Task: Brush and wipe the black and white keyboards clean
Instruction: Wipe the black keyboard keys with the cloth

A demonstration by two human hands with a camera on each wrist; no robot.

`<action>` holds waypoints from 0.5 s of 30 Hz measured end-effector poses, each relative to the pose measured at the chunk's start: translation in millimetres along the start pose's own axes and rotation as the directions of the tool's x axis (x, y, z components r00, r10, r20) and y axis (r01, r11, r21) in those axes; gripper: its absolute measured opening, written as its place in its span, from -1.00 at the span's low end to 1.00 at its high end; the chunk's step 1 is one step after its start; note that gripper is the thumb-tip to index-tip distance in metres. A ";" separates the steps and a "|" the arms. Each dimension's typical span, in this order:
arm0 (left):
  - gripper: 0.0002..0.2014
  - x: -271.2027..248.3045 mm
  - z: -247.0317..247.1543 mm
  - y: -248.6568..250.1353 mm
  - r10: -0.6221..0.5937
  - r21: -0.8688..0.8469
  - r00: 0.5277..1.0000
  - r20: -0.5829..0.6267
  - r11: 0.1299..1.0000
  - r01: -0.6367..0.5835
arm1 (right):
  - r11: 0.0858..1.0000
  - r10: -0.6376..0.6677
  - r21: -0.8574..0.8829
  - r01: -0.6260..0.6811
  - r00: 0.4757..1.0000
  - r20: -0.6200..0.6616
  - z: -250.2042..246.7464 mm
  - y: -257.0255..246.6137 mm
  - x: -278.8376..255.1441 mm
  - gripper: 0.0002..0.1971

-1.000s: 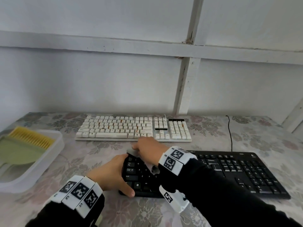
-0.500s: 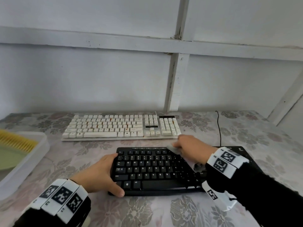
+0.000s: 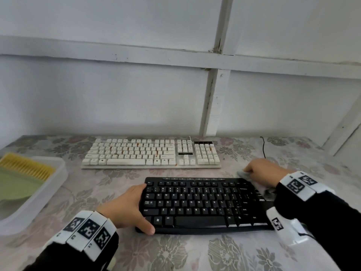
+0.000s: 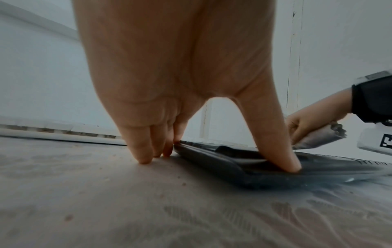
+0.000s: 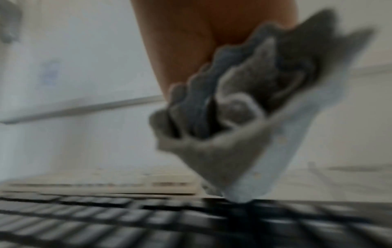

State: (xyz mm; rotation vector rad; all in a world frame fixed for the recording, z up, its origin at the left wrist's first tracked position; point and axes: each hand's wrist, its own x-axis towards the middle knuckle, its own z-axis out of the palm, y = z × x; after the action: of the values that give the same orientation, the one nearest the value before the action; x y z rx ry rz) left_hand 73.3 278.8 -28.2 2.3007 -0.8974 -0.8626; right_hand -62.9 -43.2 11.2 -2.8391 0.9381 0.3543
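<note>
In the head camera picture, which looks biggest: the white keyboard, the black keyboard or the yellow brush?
1. black keyboard, though it lies nearer the camera
2. white keyboard, looking nearly as long
3. yellow brush, partly cut off

2 keyboards: 1 black keyboard [image 3: 203,204], 1 white keyboard [image 3: 150,152] behind it. 1 cloth [image 5: 244,117]. 1 tray [image 3: 48,192] w/ 1 brush [image 3: 25,166], left of black.

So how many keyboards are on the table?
2. The white keyboard lies at the back near the wall. The black keyboard lies in front of it, nearer the person, its right end hidden under a sleeve. No others show.
</note>
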 end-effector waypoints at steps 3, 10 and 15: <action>-0.08 1.0 0.1 -1.8 -0.004 -0.010 1.000 0.002 1.000 0.004 | 0.962 -0.220 0.170 0.213 0.975 0.020 5.6 -69.8 -9.3 -0.60; -0.06 3.0 -0.7 -2.3 -0.004 0.014 1.000 0.002 1.000 0.004 | 0.847 -0.532 0.040 0.531 0.847 0.020 17.5 -196.6 -15.9 -0.78; -0.13 2.2 0.2 -0.7 0.019 0.023 1.000 -0.013 1.000 -0.018 | 0.868 -0.483 -0.088 0.489 0.872 0.082 21.7 -188.4 -16.8 -0.80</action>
State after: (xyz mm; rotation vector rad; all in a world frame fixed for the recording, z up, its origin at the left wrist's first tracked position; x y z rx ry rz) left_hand 74.7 277.6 -29.6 2.3116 -0.9263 -0.8325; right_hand 33.3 121.1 4.1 -3.0032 0.1686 0.4271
